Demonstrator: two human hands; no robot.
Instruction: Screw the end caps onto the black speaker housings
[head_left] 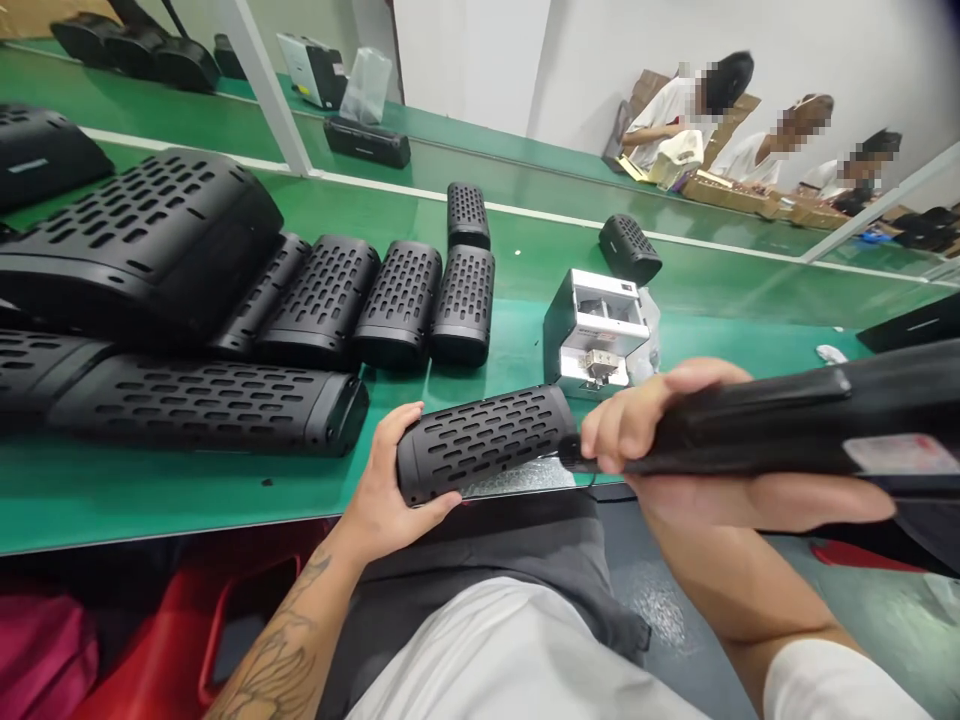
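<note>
Casing (487,435), black and full of slots, is at the near edge of the green table (150,505). The left hand (390,485) wraps 1 end. The right hand (637,425) is closed around a black power screwdriver (757,415), its tip by the other end. Work on this 1 looks under way. Behind is a screw feeder (559,325). Whether the other casings (397,295) are done, I cannot tell.

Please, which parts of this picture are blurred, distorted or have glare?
Head view: the black handheld tool in the right hand looks soft and stretched; the perforated black housing in the left hand is sharper; glare marks the floor; background workers' heads are pixelated; the top right corner is dark.
</note>
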